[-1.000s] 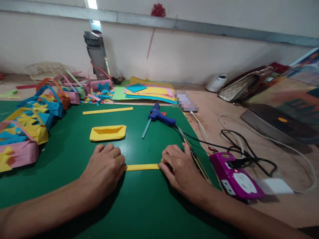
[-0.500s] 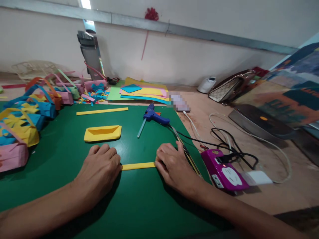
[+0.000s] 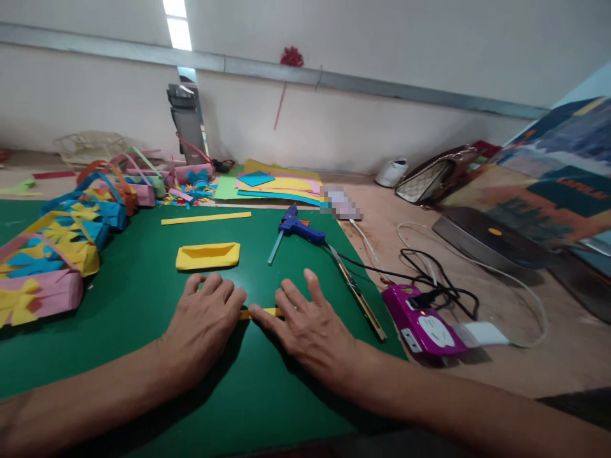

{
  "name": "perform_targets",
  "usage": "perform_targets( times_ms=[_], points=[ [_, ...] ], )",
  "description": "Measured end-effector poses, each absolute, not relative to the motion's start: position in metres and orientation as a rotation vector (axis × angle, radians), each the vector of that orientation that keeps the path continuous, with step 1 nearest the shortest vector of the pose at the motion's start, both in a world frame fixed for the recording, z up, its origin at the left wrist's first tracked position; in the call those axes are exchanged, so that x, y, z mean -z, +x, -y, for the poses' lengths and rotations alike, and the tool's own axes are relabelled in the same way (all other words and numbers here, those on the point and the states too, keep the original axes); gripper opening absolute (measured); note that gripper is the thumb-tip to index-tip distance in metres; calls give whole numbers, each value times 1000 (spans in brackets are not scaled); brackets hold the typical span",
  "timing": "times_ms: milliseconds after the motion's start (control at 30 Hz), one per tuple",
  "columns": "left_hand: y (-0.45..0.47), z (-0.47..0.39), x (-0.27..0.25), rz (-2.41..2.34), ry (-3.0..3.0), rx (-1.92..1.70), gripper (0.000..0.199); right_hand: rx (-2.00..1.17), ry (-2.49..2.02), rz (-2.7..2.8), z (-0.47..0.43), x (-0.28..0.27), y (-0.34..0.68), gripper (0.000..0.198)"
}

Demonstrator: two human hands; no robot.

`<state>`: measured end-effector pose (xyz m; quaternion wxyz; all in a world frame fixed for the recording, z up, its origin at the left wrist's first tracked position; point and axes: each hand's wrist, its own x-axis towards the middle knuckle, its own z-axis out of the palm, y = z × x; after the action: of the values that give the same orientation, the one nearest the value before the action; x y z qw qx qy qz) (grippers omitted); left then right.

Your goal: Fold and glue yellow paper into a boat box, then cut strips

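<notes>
A narrow folded yellow paper strip (image 3: 272,312) lies on the green mat, partly covered by both hands. My left hand (image 3: 205,324) is closed, its fingertips curled down on the strip's left end. Spread fingers show on my right hand (image 3: 312,327); its thumb presses flat on the strip, close to the left fingertips. Just beyond the left hand sits a small yellow paper tray (image 3: 208,257), open side up. A second yellow strip (image 3: 206,219) lies farther back. The blue glue gun (image 3: 300,225) rests on its side, a clear glue stick poking out.
Finished paper baskets (image 3: 64,289) with handles line the left side. Coloured paper sheets (image 3: 281,184) and paper scraps (image 3: 200,191) lie at the back. A cutter knife (image 3: 360,296) and a purple power adapter (image 3: 422,321) with tangled cables (image 3: 442,283) are on the right.
My right hand has slid left along the strip towards my left hand, its fingers now spread. The left hand keeps its hold. The camera view has shifted slightly.
</notes>
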<state>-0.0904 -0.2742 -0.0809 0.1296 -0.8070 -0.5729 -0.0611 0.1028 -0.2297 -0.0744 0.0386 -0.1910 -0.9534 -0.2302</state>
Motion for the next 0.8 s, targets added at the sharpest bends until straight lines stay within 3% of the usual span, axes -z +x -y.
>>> perform_targets(
  times_ms=[200, 433, 800],
  points=[
    [-90, 276, 81, 1661, -2335, 205, 19, 746, -418, 2963, 230, 76, 95, 33],
    [-91, 276, 81, 1630, -2358, 159, 19, 889, -575, 2957, 232, 77, 131, 22],
    [-96, 281, 85, 1637, -2321, 293, 21, 1048, -885, 2847, 232, 60, 159, 27]
  ],
)
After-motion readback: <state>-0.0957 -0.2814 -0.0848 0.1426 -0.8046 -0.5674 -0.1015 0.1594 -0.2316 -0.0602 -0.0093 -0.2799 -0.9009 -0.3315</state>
